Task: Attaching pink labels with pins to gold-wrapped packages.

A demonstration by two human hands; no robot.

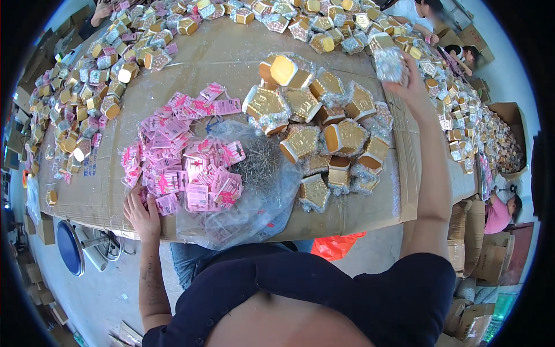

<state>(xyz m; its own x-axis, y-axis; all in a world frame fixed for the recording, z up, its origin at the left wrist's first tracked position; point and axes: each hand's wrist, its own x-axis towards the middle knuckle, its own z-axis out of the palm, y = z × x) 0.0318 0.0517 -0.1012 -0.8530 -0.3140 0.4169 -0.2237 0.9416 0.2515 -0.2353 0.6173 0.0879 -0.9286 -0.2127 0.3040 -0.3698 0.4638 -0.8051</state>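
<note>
So from my end of the head cam, I've got the right hand [409, 87] stretched out to the far right of the counter [202, 55], fingers and thumb closed around a glittery silver piece [390, 65]. That piece sits up by the band of similar glittery pieces [347, 20] running along the far edge, and there's a whole crowd more down the left side too. The left hand [143, 217] is down at the near left, fingers loosely bent with the thumb a bit apart, right at the edge of a messy pile of pink cards [167, 130]. Fair warning, the fingertips are kinda small and partly hidden there, so I can't tell if it's pinching a card or just resting on the pile. Just right of the cards there's a clear plastic bag [254, 217] lying spread out, with a dark tangle of thin metal bits [260, 159] on it. Right of that I see a cluster of gold, house-shaped pieces [300, 104] with glittery edges, some tipped on their sides, some stacked on each other. Below the counter I can make out a blue stool [70, 248] off to the left and a bright red bag [338, 246] near the person's legs.
</note>
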